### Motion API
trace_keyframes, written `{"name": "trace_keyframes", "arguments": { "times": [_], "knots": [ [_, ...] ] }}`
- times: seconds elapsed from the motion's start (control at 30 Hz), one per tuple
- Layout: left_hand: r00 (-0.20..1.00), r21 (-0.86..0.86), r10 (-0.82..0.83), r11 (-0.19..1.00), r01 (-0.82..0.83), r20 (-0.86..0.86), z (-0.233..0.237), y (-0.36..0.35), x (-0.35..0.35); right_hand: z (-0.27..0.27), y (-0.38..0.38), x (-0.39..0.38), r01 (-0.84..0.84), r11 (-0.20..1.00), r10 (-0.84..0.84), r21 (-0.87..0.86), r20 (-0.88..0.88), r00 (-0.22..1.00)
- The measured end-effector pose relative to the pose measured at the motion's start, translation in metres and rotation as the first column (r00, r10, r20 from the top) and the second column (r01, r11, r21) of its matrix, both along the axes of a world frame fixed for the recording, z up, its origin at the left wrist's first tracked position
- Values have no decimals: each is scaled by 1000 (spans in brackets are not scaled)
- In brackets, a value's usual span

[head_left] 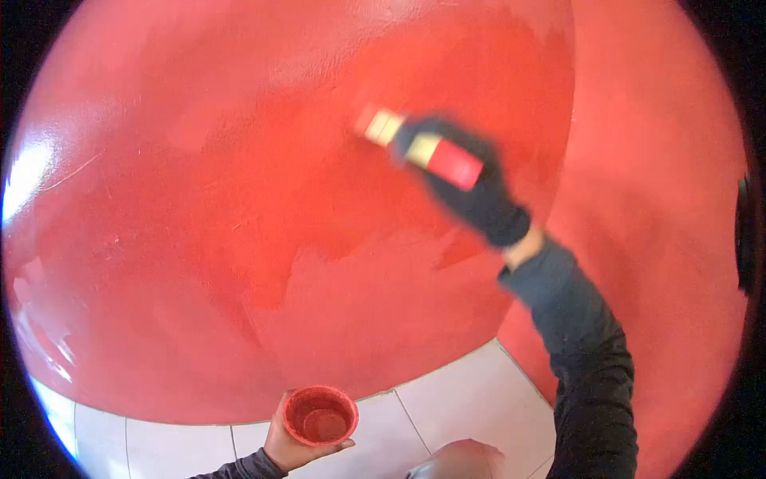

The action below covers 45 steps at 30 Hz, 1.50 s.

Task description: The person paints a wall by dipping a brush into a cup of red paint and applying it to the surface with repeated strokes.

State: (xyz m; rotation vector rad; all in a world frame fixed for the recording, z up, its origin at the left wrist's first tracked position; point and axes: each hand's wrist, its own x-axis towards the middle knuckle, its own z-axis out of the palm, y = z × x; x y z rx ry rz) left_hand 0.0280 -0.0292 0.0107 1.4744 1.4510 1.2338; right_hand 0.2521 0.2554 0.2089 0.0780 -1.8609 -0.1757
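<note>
A paintbrush (456, 164) with a red and pale yellow handle is gripped in my right hand (471, 203), which wears a dark glove. Its bristle end, blurred by motion, is at the red wall (343, 335), over a patch of brighter, wet-looking red paint (271, 215). Low in the view, my bare left hand (289, 447) holds a red paint cup (321, 415) from the side and below. The cup's mouth faces up, and red paint coats its inside.
White floor tiles (479, 391) run along the foot of the wall. At the right, another red wall (646, 199) meets the painted one in a corner. A rounded, blurred shape (459, 461) shows at the bottom edge, above the tiles.
</note>
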Motion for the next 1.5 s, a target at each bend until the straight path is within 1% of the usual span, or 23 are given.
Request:
{"name": "trace_keyframes", "arguments": {
  "times": [0.07,0.13,0.23,0.3,0.37,0.47,0.57,0.6,0.67,0.7,0.73,0.8,0.83,0.9,0.97,1.07,1.1,1.17,1.27,1.3,1.33,1.4,1.5],
  "knots": [
    [999,46,-20,999,18,41,-7,-1,-1,-11,-12,-9,-92,995,86,34,150,985],
    [999,97,-12,995,8,39,-5,-9,3,-11,-11,-10,-201,947,193,-252,-55,980],
    [996,149,-5,989,-9,90,-15,-26,2,66,36,26,-26,975,-49,-222,-325,944],
    [993,108,19,994,-32,114,-20,-40,0,89,41,31,84,959,-228,-269,-564,793],
    [995,107,-1,994,-10,102,-18,-48,-5,88,46,14,212,975,-216,-66,-512,832],
    [997,128,-19,992,8,81,-13,-56,-11,29,-13,-54,34,999,-41,-43,-182,982],
    [997,123,-10,992,1,75,-15,-65,-17,-20,-73,-84,-232,965,253,-124,203,946],
    [997,96,-2,995,-5,77,-16,-68,-21,-19,-74,-85,-236,964,257,-123,204,944],
    [997,129,-6,992,-3,72,-7,-74,-25,-7,-64,-79,-163,958,173,-237,22,985],
    [998,157,-19,988,9,61,-1,-77,-27,26,-27,-64,-53,998,51,-29,-68,996],
    [998,158,-9,987,-1,67,3,-79,-29,58,-20,-47,-180,967,145,-180,-191,971],
    [995,200,-43,980,25,86,10,-81,-33,102,4,-10,186,962,-255,-199,-411,876],
    [995,201,-38,979,18,96,12,-82,-35,109,11,-5,228,956,-291,-183,-521,802],
    [995,225,-45,974,24,92,15,-84,-40,103,5,-22,278,932,-359,-232,-490,794],
    [994,226,-53,974,30,93,16,-84,-45,60,-9,-74,105,991,-130,-85,-410,902],
    [993,189,-62,981,42,100,9,-79,-52,-31,-93,-140,167,984,-162,-63,75,984],
    [992,155,-67,987,50,104,6,-78,-54,-70,-104,-160,-17,984,53,-180,192,980],
    [998,177,-49,983,43,27,8,-79,-59,-123,-133,-195,-251,958,285,-140,337,897],
    [997,133,-58,990,51,49,7,-84,-61,-133,-145,-210,-284,911,389,-299,396,832],
    [998,129,-41,991,34,50,7,-88,-61,-127,-140,-211,-300,870,451,-392,384,805],
    [995,95,-58,994,51,76,8,-91,-62,-93,-136,-200,-198,942,291,-273,367,884],
    [994,80,-82,994,76,78,11,-95,-67,-50,-98,-183,-96,950,96,-296,-13,995],
    [992,56,-93,995,88,85,4,-96,-71,20,-82,-138,31,959,-149,-283,-406,902]
  ]
}}
